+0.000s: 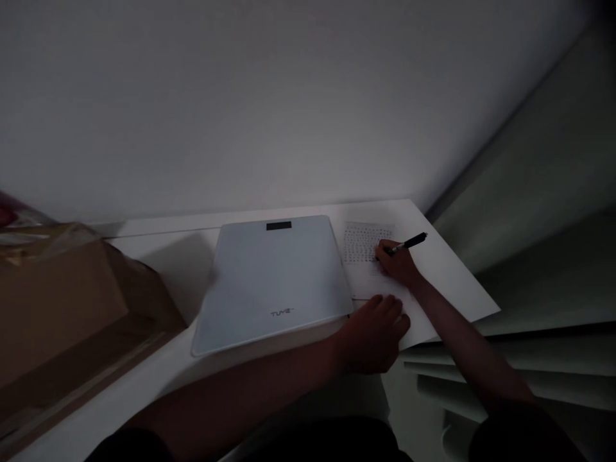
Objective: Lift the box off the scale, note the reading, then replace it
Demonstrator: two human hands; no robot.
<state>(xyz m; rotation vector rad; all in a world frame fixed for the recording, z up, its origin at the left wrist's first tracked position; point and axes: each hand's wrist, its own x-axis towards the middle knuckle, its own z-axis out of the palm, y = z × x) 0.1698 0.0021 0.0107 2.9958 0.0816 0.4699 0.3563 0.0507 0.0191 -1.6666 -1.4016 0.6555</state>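
Observation:
My right hand (pixel 397 264) grips a black pen (pixel 409 244), its tip resting on a sheet of paper (pixel 368 247) covered with rows of small printed marks. My left hand (pixel 375 330) lies with curled fingers on the near edge of that paper, right at the front right corner of a pale flat scale (pixel 272 279). The scale has a dark display window at its far edge and a small logo near its front. All of it lies on a white table (pixel 447 269).
A large brown cardboard box (pixel 62 308) fills the left side of the table. A plain white wall rises behind. Off the table's right edge are white slatted steps or shelves (pixel 505 372).

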